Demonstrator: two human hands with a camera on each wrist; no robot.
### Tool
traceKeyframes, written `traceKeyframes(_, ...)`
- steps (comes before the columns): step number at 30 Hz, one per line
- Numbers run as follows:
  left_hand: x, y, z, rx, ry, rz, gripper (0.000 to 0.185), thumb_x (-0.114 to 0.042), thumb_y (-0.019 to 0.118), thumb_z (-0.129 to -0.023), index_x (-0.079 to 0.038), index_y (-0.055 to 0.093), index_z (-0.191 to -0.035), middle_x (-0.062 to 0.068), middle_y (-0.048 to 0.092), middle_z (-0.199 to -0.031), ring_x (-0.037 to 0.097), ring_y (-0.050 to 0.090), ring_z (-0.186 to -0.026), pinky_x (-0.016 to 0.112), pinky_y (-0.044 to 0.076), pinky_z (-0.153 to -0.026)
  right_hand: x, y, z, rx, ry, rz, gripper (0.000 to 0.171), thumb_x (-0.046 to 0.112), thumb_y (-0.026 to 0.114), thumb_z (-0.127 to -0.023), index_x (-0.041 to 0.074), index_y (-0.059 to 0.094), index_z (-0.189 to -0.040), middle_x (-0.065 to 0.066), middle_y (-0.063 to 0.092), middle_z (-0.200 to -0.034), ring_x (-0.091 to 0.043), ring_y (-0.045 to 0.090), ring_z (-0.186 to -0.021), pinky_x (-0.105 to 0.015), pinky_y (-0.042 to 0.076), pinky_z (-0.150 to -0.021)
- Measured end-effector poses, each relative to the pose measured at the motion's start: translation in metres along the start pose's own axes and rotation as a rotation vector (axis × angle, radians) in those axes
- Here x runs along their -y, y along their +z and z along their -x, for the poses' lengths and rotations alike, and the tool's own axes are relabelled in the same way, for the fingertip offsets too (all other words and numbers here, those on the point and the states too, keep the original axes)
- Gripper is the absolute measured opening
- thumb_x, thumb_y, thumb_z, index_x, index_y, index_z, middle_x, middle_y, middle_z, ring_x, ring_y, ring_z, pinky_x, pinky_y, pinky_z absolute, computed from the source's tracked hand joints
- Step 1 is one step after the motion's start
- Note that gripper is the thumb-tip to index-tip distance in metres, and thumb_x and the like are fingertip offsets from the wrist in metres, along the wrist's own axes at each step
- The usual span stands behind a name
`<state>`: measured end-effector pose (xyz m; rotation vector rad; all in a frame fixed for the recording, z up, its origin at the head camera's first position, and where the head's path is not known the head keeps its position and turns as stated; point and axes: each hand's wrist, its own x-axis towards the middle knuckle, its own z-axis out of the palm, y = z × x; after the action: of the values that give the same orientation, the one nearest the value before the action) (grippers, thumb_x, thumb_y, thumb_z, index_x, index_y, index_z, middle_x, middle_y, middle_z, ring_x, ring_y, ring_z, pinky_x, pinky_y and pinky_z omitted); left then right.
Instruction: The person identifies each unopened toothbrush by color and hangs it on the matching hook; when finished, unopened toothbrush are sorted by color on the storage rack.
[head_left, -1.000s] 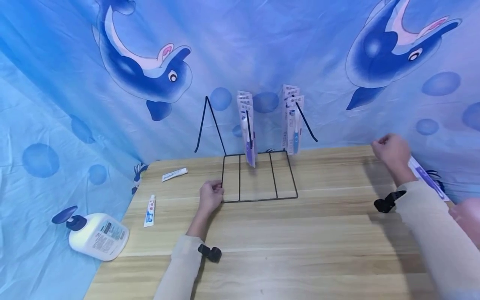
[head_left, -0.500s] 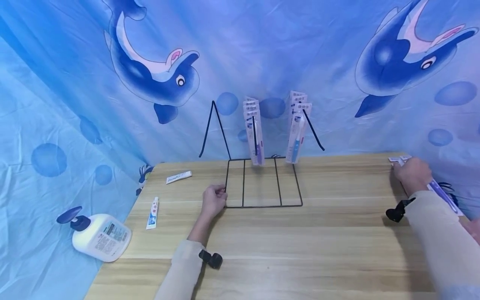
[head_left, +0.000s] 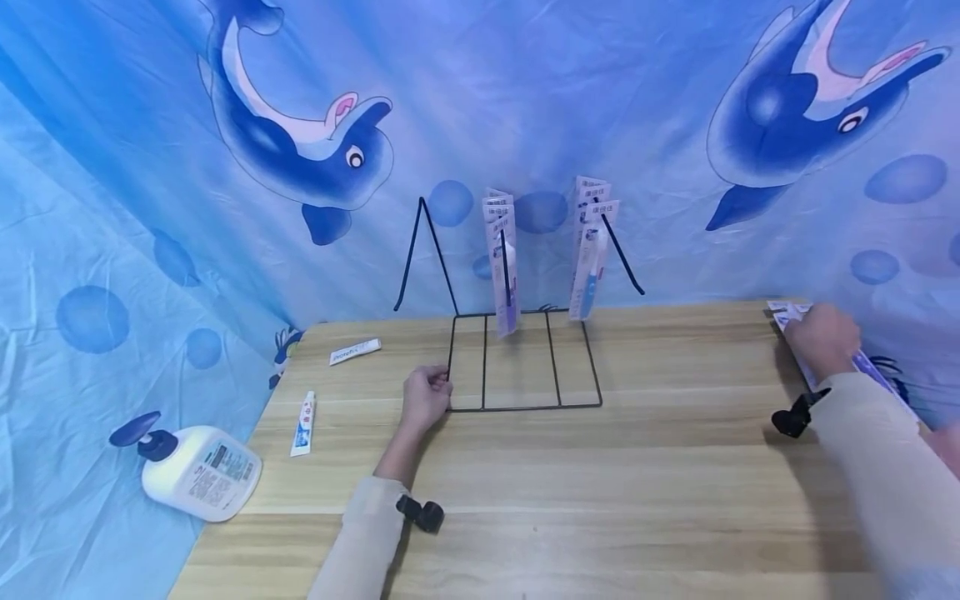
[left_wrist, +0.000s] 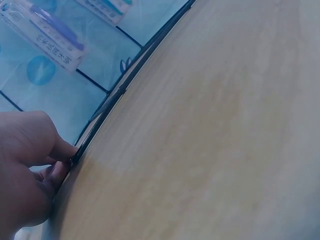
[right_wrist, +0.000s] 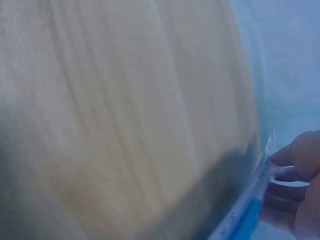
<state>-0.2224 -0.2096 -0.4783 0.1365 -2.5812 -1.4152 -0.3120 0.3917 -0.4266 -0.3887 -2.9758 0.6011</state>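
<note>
Near the middle of the table, my left hand (head_left: 426, 398) pinches the front left part of the base of a black wire display rack (head_left: 525, 407); the left wrist view shows fingertips on the bar. Packaged toothbrushes hang on the rack's middle hook (head_left: 501, 283) and right hook (head_left: 588, 283), while its left hook holds nothing. At the table's right edge, my right hand (head_left: 823, 340) grips a toothbrush pack with blue showing (right_wrist: 247, 217), thumb and fingers at its edge. A purple toothbrush pack (head_left: 877, 371) lies beside it, partly hidden by the hand and sleeve.
Two toothpaste tubes, one (head_left: 355, 352) behind the other (head_left: 303, 423), lie left of the rack. A white pump bottle (head_left: 201, 473) is at the table's left edge. A blue dolphin-print curtain (head_left: 645, 100) hangs behind. Part of another person's hand (head_left: 947, 446) shows at far right.
My right hand has come down and right onto the toothbrush packs and now grips one. My left hand stays on the rack. The hanging packs sway slightly.
</note>
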Motion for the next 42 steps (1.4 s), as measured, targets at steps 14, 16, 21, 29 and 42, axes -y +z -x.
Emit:
traceKeyframes(14, 0.004, -0.003, 0.0, -0.015, -0.019, 0.007, 0.03, 0.011, 0.065, -0.084, 0.013, 0.066, -0.114, 0.019, 0.063, -0.096, 0.028, 0.063, -0.086, 0.033, 0.058, -0.077, 0.062, -0.055, 0.012, -0.134, -0.161, -0.065, 0.037, 0.018, 0.047, -0.094, 0.002, 0.044, -0.061, -0.008, 0.042, -0.047, -0.024, 0.043, -0.04, -0.035, 0.032, -0.035)
traceKeyframes(16, 0.003, -0.004, 0.001, -0.014, -0.018, 0.002, 0.03, 0.01, 0.064, -0.084, 0.013, 0.066, -0.114, 0.019, 0.063, -0.097, 0.028, 0.062, -0.086, 0.033, 0.058, -0.077, 0.076, -0.065, 0.018, -0.152, -0.193, -0.08, 0.038, 0.021, 0.049, -0.096, -0.006, 0.05, -0.07, -0.016, 0.051, -0.054, -0.027, 0.05, -0.043, -0.036, 0.036, -0.035)
traceKeyframes(21, 0.002, -0.007, 0.002, -0.014, -0.018, 0.002, 0.031, 0.011, 0.064, -0.084, 0.013, 0.066, -0.114, 0.02, 0.063, -0.096, 0.029, 0.062, -0.087, 0.032, 0.058, -0.077, 0.115, -0.084, 0.047, -0.225, -0.302, -0.12, 0.038, 0.022, 0.055, -0.098, -0.015, 0.057, -0.099, -0.036, 0.061, -0.084, -0.04, 0.058, -0.058, -0.035, 0.041, -0.042)
traceKeyframes(29, 0.002, -0.007, 0.001, -0.011, -0.024, -0.003, 0.029, 0.01, 0.065, -0.084, 0.013, 0.066, -0.114, 0.02, 0.065, -0.096, 0.03, 0.064, -0.089, 0.034, 0.059, -0.079, 0.178, -0.088, 0.117, -0.525, -0.687, -0.183, 0.022, 0.009, 0.069, -0.089, -0.011, 0.065, -0.097, -0.03, 0.067, -0.088, -0.04, 0.066, -0.066, -0.018, 0.041, -0.05)
traceKeyframes(42, 0.001, -0.002, 0.002, 0.021, -0.004, 0.005, 0.031, 0.01, 0.064, -0.085, 0.013, 0.065, -0.116, 0.02, 0.063, -0.098, 0.029, 0.062, -0.088, 0.034, 0.058, -0.079, 0.218, -0.085, 0.199, -0.621, -0.975, -0.3, 0.03, 0.025, 0.061, -0.089, -0.004, 0.067, -0.092, -0.015, 0.066, -0.085, -0.025, 0.069, -0.069, -0.024, 0.055, -0.053)
